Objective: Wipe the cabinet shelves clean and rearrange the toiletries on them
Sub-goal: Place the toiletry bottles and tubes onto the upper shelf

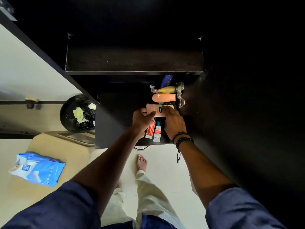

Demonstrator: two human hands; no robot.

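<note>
**Cabinet.** The dark cabinet (231, 96) fills the top and right of the frame. The upper shelf (132, 61) is a dim dark board at centre. The lower shelf (115, 116) sits under it, with toiletries crowded along its right side.

**Hands.** Both meet at centre on a beige tube (152, 108) with a dark oval label, which lies crosswise above the lower shelf.
- The left hand (142, 118) grips the tube's left end, thumb across the top and fingers curled beneath.
- The right hand (174, 121) has its fingers laid over the tube's right end. Its back hides the thumb, so a closed grip cannot be confirmed.

**Toiletries.**
- Above the tube in the frame, an orange bottle (163, 97) lies on its side, with a yellow bottle (167, 89) beyond it.
- A purple bottle (167, 80) is partly tucked under the upper shelf's edge.
- A small dark-capped bottle (152, 85) sits left of the yellow one.
- Between the two wrists, a red tube (150, 130) and a white tube (157, 133) with a teal cap lie side by side. The left hand overlaps the red tube's top.

**Obstructions.** A metal hinge (180, 93) sits just right of the bottles. Both forearms cross the shelf's front edge.

**Surroundings.**
- A black-lined bin (77, 113) holding pale scraps is at left centre.
- A blue pack of wipes (38, 168) lies at lower left on a beige counter (49, 142).
- A bare foot (141, 162) stands on the pale floor (165, 171).
- Beaded bracelets (181, 138) circle the right wrist.
</note>
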